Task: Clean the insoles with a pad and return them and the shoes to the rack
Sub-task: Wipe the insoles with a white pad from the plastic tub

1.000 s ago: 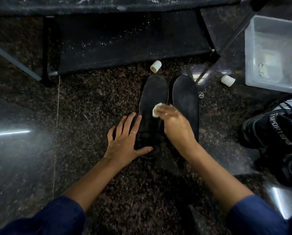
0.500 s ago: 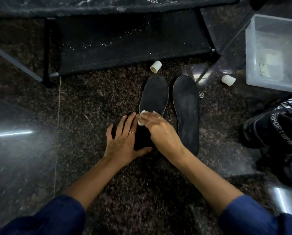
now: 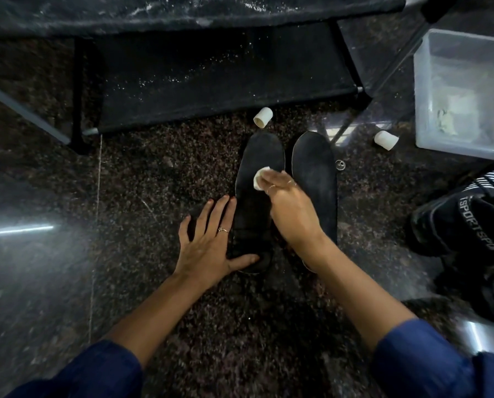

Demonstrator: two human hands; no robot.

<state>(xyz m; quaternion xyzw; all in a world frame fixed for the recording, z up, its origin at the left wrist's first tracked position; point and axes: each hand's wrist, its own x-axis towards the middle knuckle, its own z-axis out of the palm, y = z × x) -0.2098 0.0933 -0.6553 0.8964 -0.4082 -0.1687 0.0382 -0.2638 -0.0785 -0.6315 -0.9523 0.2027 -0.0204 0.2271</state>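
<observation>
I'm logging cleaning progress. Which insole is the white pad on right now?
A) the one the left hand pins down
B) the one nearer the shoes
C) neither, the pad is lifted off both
A: the right hand presses the white pad on the left insole, whose heel the left hand pins.

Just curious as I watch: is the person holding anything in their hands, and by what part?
The right hand pinches a white pad at its near edge. The left hand grips nothing, lying flat with its thumb on the left insole.
</observation>
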